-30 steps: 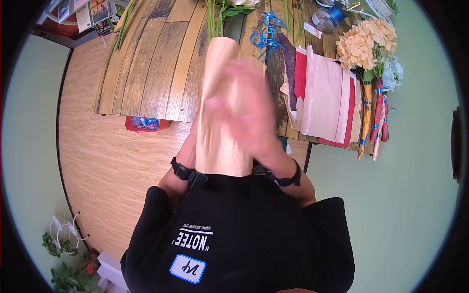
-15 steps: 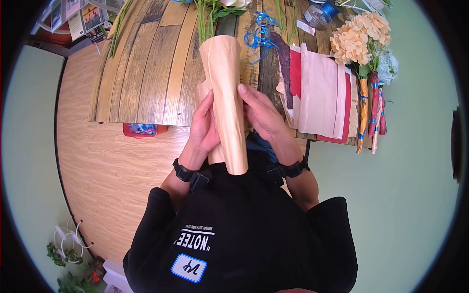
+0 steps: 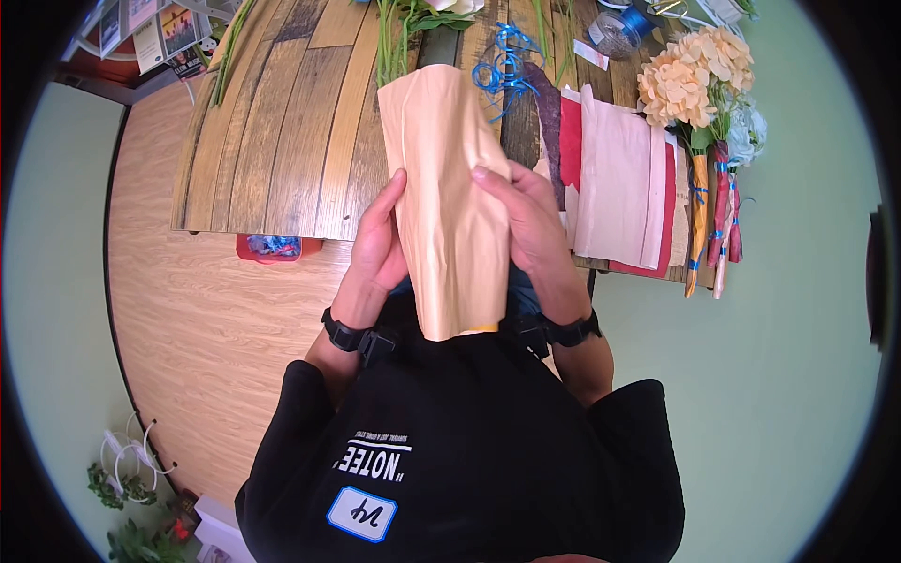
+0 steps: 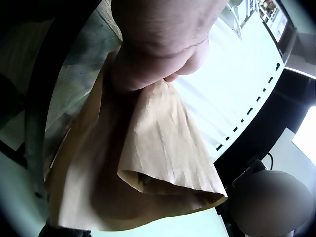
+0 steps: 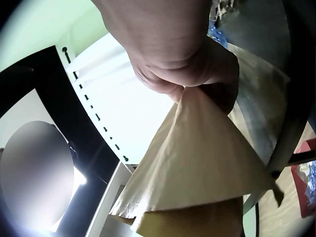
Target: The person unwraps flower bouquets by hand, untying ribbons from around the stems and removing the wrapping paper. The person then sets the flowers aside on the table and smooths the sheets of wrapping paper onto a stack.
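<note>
A creased sheet of tan wrapping paper (image 3: pixel 446 216) is held between both hands over the near table edge, its lower end near the person's black shirt. My left hand (image 3: pixel 378 236) grips its left edge, the thumb along the front and the fingers mostly hidden. On the right edge, my right hand (image 3: pixel 535 220) pinches the paper with the thumb on top and fingers behind. Green stems (image 3: pixel 394 47) show just past the paper's top edge. The lower end flares into a loose, open fold (image 4: pixel 170 143) in the left wrist view; a yellowish layer (image 5: pixel 192 222) shows under it in the right wrist view.
Curled blue ribbon (image 3: pixel 507 68) lies on the wooden table (image 3: pixel 282 159). To the right are stacked paper sheets (image 3: pixel 619 178) and wrapped bouquets with peach flowers (image 3: pixel 678 91). Ribbon spools (image 3: pixel 627 30) stand farther back. A red bin (image 3: pixel 310 247) sits below the left edge.
The right hand moved off the paper's middle to its right edge. The paper, folded narrow half a second ago, now spreads wider across the front between both hands.
</note>
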`<state>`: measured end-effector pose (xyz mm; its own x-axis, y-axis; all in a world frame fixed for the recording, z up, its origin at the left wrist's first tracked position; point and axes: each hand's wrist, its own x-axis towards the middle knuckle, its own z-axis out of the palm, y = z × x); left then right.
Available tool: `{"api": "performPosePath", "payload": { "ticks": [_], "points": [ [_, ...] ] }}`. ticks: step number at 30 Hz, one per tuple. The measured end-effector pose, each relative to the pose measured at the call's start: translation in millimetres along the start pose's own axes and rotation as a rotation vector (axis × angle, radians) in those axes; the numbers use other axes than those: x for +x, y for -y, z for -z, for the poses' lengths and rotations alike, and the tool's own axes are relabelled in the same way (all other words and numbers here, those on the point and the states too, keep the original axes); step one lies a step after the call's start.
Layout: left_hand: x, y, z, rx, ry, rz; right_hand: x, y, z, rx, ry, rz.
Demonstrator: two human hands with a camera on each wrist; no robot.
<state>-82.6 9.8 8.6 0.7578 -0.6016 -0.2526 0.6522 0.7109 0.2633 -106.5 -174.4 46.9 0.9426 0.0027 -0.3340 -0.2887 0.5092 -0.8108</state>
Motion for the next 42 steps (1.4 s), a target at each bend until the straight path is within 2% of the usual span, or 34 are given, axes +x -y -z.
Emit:
{"api": "performPosePath", "payload": {
  "ticks": [2, 3, 4, 5, 6, 7, 8, 9, 10, 11, 13, 14, 15, 16, 17, 18, 19, 20, 21, 23, 27, 29, 30, 31, 33, 37, 39, 42],
  "points": [
    [-1, 2, 1, 0.029, -0.043, -0.004, -9, 15, -12, -0.084, -0.069, 0.107],
    [-2, 3, 1, 0.060, -0.084, 0.002, -11, 22, -20, -0.083, -0.071, 0.106],
    [0, 7, 6, 0.054, -0.098, -0.007, -11, 27, -29, -0.168, -0.019, 0.154],
    [4, 14, 31, 0.056, -0.098, -0.001, -11, 29, -39, -0.251, 0.031, 0.203],
    [10, 23, 70, 0.153, -0.056, -0.020, -7, 27, -50, -0.304, 0.049, 0.177],
    [11, 21, 62, 0.252, -0.013, -0.039, -1, 20, -61, -0.324, 0.112, 0.179],
    [6, 34, 50, 0.173, -0.101, -0.117, 8, 12, -72, -0.440, 0.205, 0.180],
    [9, 32, 53, 0.179, -0.100, -0.109, 14, -1, -85, -0.515, 0.303, 0.231],
    [18, 29, 60, 0.095, 0.076, -0.033, 8, -2, -101, -0.548, 0.413, 0.142],
    [29, 24, 70, 0.008, 0.251, 0.042, 10, -15, -111, -0.543, 0.538, 0.153],
    [47, 15, 89, -0.177, 0.593, 0.186, -2, -32, -123, -0.876, 0.612, 0.343],
    [49, 13, 95, -0.274, 0.763, 0.256, -8, -38, -123, -0.872, 0.611, 0.338],
    [47, 10, 92, -0.276, 0.760, 0.257, -13, -44, -123, -0.848, 0.631, 0.418],
    [44, 6, 89, -0.233, 0.686, 0.279, -14, -48, -123, -0.824, 0.652, 0.497],
    [41, 3, 86, -0.190, 0.612, 0.296, -14, -49, -118, -0.824, 0.657, 0.492],
    [32, 4, 72, -0.164, 0.501, 0.241, -16, -45, -109, -0.809, 0.475, 0.676],
    [45, 36, 89, -0.168, 0.500, 0.234, -19, -40, -97, -0.786, 0.288, 0.855],
    [70, 88, 122, -0.643, 0.587, 0.016, -18, -34, -78, -0.864, 0.139, 0.838],
    [83, 116, 142, -1.117, 0.652, -0.216, -20, -28, -61, -0.938, -0.011, 0.814],
    [83, 111, 134, -1.088, 0.664, -0.219, -23, -15, -50, -0.549, -0.177, 0.556],
    [75, 98, 129, -0.951, 0.661, -0.136, -15, -15, -47, -0.706, -0.178, 0.480],
    [75, 85, 125, -0.878, 0.667, -0.089, -6, -27, -42, -0.786, -0.107, 0.340],
    [73, 79, 123, -0.842, 0.667, -0.071, -9, -16, -49, -0.912, -0.025, 0.260],
    [70, 74, 122, -0.809, 0.663, -0.051, -9, -17, -50, -0.914, -0.022, 0.256],
    [68, 66, 120, -0.741, 0.658, -0.007, -4, -19, -54, -0.665, 0.070, 0.149],
    [73, 49, 113, -0.606, 0.650, 0.082, -2, -13, -53, -0.607, 0.132, 0.124],
    [78, 33, 111, -0.533, 0.645, 0.119, -6, -1, -46, -0.460, 0.111, 0.148],
    [77, 12, 114, -0.432, 0.625, 0.169, -9, 6, -55, -0.565, 0.070, 0.173]
  ]
}}
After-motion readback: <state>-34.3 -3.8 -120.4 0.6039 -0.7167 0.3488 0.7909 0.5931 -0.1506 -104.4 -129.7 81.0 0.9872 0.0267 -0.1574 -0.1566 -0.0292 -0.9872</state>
